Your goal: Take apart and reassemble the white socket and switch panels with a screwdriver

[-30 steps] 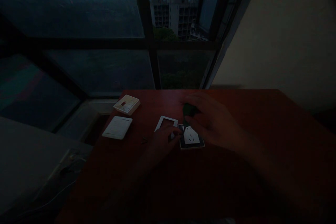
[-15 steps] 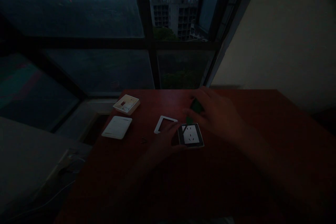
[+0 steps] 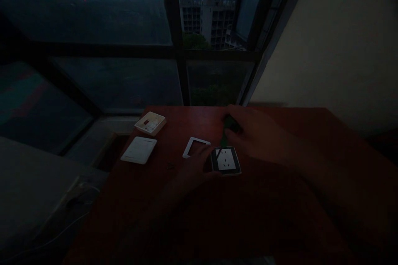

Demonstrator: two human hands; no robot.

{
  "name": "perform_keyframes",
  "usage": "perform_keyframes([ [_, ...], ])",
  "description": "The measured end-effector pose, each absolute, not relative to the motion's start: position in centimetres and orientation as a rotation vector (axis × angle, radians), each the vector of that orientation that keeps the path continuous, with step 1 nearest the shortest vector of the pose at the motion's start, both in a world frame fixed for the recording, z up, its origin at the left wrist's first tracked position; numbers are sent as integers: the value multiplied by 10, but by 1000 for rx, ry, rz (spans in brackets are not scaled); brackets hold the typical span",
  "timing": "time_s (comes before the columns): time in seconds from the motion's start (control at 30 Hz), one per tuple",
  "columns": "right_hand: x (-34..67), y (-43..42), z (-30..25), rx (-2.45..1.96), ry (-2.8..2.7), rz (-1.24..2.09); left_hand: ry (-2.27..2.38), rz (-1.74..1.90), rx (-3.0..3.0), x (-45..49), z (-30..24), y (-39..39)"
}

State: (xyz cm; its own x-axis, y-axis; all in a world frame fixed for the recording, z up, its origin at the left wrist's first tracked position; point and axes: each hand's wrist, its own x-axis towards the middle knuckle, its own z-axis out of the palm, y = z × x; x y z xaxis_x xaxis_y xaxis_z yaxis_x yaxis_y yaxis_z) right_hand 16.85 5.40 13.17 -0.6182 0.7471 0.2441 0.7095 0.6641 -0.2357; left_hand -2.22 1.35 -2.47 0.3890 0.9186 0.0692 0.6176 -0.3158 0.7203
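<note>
A wall socket (image 3: 226,161) with a white face and dark surround lies flat on the table. My left hand (image 3: 195,166) grips it from the left, fingers at its far edge and thumb at its near edge. My right hand (image 3: 253,134) is closed around the green handle of a screwdriver (image 3: 224,138). The screwdriver tilts, and its shaft comes down on the left part of the socket; dim light hides the exact contact of its tip. Just beyond my left fingers rests a white frame (image 3: 188,148), partly covered by them.
Screws (image 3: 169,166), small and dark, lie left of my left hand. A white cover plate (image 3: 139,150) and a white back box (image 3: 151,124) sit along the left edge of the red-brown table (image 3: 270,219). Windows (image 3: 118,78) rise behind; a wall (image 3: 336,41) stands at right.
My right hand has shifted slightly with the screwdriver, whose handle now shows more clearly. My left hand and the socket stay nearly where they were.
</note>
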Motion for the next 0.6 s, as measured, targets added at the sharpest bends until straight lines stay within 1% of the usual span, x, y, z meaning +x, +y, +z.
perform_keyframes([
  [0.1, 171, 56, 132, -1066, -2586, 205, 1331, 617, 2033, -22, -23, 13],
  [0.23, 173, 57, 133, -1193, -2603, 7, 1341, 613, 2026, -21, -23, 13],
  [0.3, 173, 56, 134, -1224, -2614, -42, 1332, 624, 2029, -21, -24, 13],
  [0.47, 171, 52, 138, -1061, -2634, 197, 1342, 613, 2055, -21, -26, 14],
  [0.53, 169, 53, 138, -1032, -2647, 190, 1345, 616, 2053, -22, -26, 14],
  [0.6, 167, 53, 138, -1082, -2656, 82, 1336, 620, 2055, -22, -26, 14],
])
